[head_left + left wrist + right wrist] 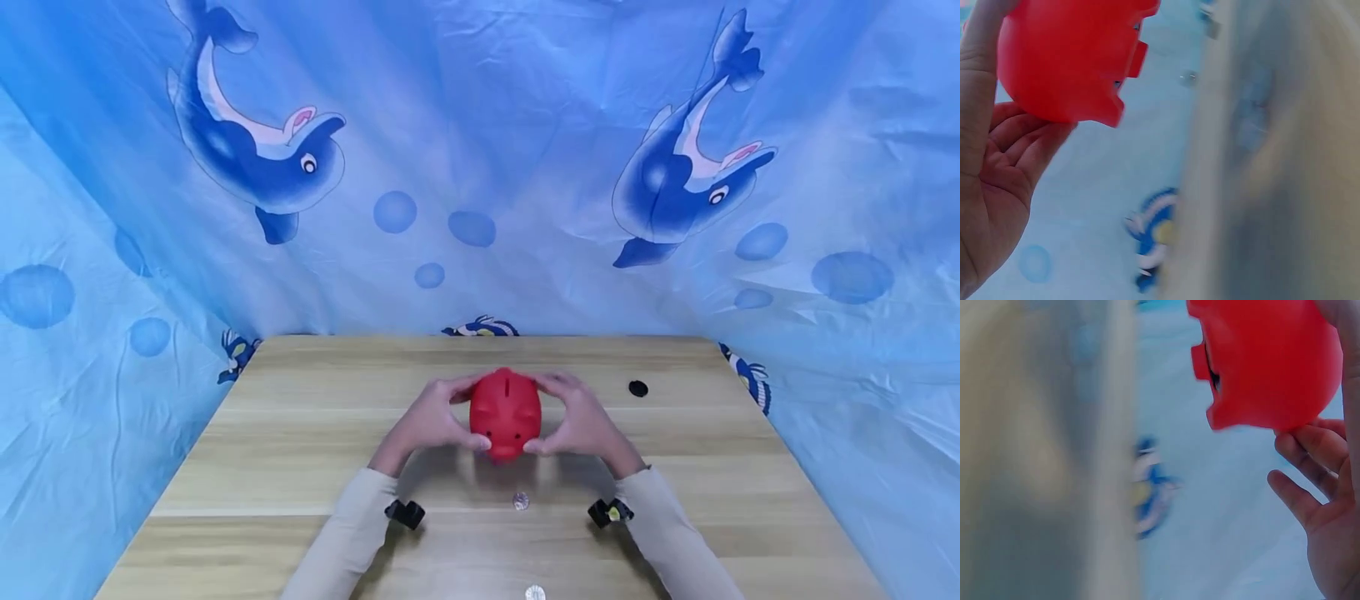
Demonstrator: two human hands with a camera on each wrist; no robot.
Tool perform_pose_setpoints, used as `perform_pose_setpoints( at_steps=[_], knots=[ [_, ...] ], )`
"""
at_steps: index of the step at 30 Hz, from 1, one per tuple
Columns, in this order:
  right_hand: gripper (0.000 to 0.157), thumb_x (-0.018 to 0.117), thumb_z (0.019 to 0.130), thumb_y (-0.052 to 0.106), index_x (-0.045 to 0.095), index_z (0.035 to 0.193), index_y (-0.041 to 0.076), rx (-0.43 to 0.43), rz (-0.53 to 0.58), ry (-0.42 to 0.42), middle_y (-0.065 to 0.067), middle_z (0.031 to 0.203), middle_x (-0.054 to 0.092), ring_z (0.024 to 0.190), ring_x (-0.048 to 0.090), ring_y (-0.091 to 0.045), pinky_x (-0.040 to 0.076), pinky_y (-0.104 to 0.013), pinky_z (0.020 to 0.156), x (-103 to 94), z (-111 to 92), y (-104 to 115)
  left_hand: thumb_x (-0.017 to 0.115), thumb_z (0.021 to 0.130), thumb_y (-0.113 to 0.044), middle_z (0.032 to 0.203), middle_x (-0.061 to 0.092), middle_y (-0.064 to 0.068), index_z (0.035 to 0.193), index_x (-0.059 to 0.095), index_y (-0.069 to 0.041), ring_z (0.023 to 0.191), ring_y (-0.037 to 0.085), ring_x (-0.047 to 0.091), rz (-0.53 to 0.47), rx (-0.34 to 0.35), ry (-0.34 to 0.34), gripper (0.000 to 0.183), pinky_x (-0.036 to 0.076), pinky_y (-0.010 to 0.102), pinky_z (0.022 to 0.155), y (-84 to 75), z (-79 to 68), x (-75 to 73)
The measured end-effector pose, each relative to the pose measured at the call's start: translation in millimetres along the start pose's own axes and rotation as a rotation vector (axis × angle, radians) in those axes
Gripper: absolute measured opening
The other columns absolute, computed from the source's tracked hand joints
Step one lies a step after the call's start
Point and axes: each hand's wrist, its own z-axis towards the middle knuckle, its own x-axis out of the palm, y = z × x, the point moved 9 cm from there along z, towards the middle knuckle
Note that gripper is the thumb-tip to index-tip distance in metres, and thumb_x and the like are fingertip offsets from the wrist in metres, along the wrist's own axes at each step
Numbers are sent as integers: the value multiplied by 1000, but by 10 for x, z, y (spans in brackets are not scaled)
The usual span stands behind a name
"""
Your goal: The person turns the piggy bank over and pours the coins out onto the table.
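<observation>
A red piggy bank [506, 412] with a slot in its top is held between both hands, its snout towards me. Its shadow on the wood suggests it is off the table. My left hand [438, 417] grips its left side, thumb near the face and fingers towards the back. On the opposite side, my right hand [576, 415] grips it the same way. The left wrist view shows fingers [1029, 140] under the red body, and in the right wrist view some right fingers [1316, 450] touch it from below.
A silver coin [521, 501] lies on the wooden table [300, 417] in front of the piggy bank, and another coin [535, 592] is at the bottom edge. A black round disc [638, 388] lies to the right. Behind hangs a blue dolphin-print sheet [525, 167].
</observation>
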Motion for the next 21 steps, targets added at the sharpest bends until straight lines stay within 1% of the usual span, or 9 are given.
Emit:
perform_pose_setpoints(
  at_steps=[2,4,8,11,17,21],
  knots=[
    [90,90,65,54,62,141,14,-15,23,-17,-7,130,64,116,61,-29,60,-52,82,-14,-13,23,95,69,-37,135,66,0,147,56,-17,119,22,67,4,7,-15,89,58,44,95,11,-21,-6],
    [89,91,64,52,63,139,13,-33,34,-43,-6,129,65,114,63,-28,60,-50,82,-26,-14,37,94,70,-36,136,66,1,148,56,-16,119,23,67,-1,9,-25,89,58,47,96,31,-25,-9],
    [91,90,65,52,62,141,13,-35,37,-14,-4,127,63,112,64,-29,61,-46,82,31,-26,16,95,69,-37,137,65,0,148,56,-15,120,23,65,-9,-32,4,90,56,53,97,106,-36,24],
    [93,91,65,52,60,143,13,-19,40,2,-5,127,62,113,63,-29,61,-49,83,68,-24,-18,95,68,-36,136,65,-2,148,56,-16,120,23,65,-5,-44,12,91,56,53,98,123,-30,21],
    [94,91,65,51,59,144,12,-13,33,4,-4,127,62,115,63,-25,61,-49,84,104,-27,-48,95,69,-36,135,66,-5,148,55,-18,120,20,65,11,-22,25,90,55,51,99,105,-27,21],
    [94,90,65,53,58,144,12,-11,30,15,-4,128,62,115,63,-27,61,-52,84,113,-31,-63,94,70,-36,135,66,-4,148,55,-17,120,20,65,4,-15,35,89,55,51,100,113,-24,34]
  ],
)
